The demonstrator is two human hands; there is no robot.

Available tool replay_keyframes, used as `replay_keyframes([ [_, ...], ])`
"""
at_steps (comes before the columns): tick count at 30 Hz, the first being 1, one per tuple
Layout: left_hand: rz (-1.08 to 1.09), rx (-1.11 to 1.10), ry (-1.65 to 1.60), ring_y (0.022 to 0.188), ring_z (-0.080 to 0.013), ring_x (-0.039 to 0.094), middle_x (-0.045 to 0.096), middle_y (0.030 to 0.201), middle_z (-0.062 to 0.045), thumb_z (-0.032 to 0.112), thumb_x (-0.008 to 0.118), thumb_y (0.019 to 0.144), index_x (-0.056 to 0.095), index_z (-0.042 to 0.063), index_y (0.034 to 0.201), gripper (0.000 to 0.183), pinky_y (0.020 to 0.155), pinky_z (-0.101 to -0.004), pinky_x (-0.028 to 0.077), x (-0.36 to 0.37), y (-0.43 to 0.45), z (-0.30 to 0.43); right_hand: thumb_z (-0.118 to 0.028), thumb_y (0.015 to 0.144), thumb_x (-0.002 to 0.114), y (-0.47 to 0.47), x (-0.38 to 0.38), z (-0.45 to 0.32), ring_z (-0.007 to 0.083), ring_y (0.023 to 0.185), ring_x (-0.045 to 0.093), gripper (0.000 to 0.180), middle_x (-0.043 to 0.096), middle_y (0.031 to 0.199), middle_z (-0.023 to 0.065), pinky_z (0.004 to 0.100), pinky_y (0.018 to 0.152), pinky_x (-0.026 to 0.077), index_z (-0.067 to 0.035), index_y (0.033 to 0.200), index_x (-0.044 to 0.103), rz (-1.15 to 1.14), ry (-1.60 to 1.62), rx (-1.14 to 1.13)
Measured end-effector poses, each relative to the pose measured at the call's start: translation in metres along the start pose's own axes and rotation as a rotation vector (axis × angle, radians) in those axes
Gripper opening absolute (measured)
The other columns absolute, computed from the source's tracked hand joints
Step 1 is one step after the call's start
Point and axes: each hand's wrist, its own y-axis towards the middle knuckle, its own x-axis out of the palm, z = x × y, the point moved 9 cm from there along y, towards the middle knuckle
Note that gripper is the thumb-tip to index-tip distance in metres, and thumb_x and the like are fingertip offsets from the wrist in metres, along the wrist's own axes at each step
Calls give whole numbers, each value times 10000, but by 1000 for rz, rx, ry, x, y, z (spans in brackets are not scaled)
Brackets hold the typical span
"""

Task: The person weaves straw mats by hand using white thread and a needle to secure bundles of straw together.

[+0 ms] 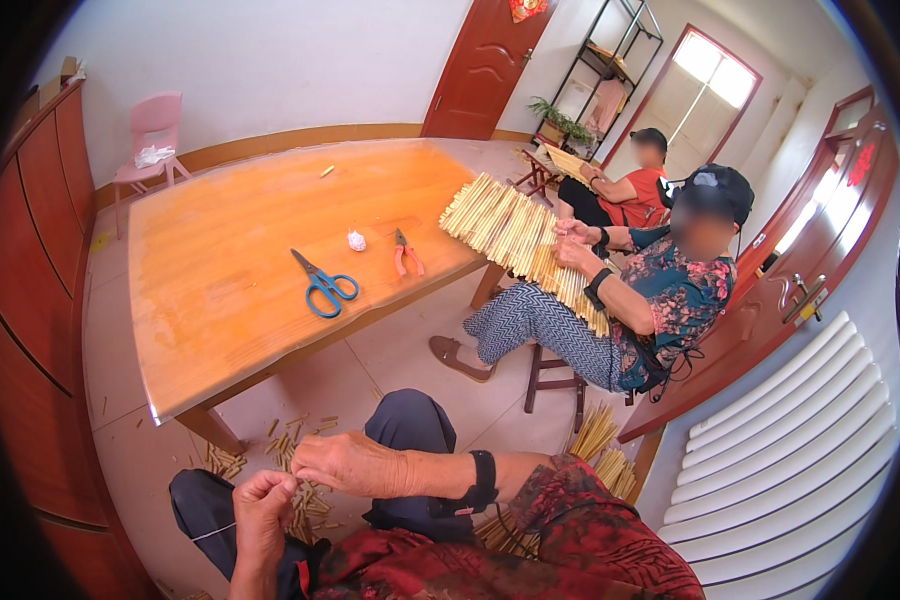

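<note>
Above my lap, my left hand pinches a thin white string; its loose length trails left across my dark trouser leg. My right hand reaches across from the right with curled fingers, its fingertips meeting those of the left. What lies between the right fingertips is hidden by the fingers. Below and behind both hands, short cut pieces of straw-coloured stalk litter the floor.
A wooden table ahead holds blue-handled scissors, red-handled pliers, a white ball of string and one stalk piece. To the right, a seated person handles a stalk mat. Stalk bundles stand near the radiator.
</note>
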Motion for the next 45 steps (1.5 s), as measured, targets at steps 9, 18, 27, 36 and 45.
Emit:
replay_keyframes([
  [9,34,174,109,412,-49,369,458,534,24,133,596,777,545,46,739,108,388,-182,286,1,1,17,-133,822,524,-5,17,31,102,511,540,108,557,672,53,226,424,403,-26,803,527,-40,649,380],
  [18,81,221,34,481,-64,438,513,625,-6,125,566,803,542,39,784,91,434,-182,337,-7,0,22,-152,822,546,0,23,30,79,486,540,139,576,694,46,162,374,394,-14,810,532,32,1284,543],
  [27,90,309,-114,487,-78,481,568,684,-46,76,542,812,575,9,835,78,419,-181,377,2,4,30,-125,764,571,15,-15,-25,174,691,552,107,568,774,58,250,532,448,-42,818,532,250,154,-208],
  [36,138,292,76,432,-75,458,530,602,-23,126,544,825,570,-2,820,131,392,-181,359,-6,-2,22,-99,697,543,4,-2,-39,216,722,524,184,532,809,69,296,611,461,-27,866,531,237,-339,-333],
  [45,86,205,-56,428,-81,456,517,572,-27,116,539,818,557,4,816,114,384,-201,360,-4,3,15,-111,675,507,5,1,-42,220,683,504,172,486,727,77,306,590,438,-25,823,516,201,-448,-353],
])
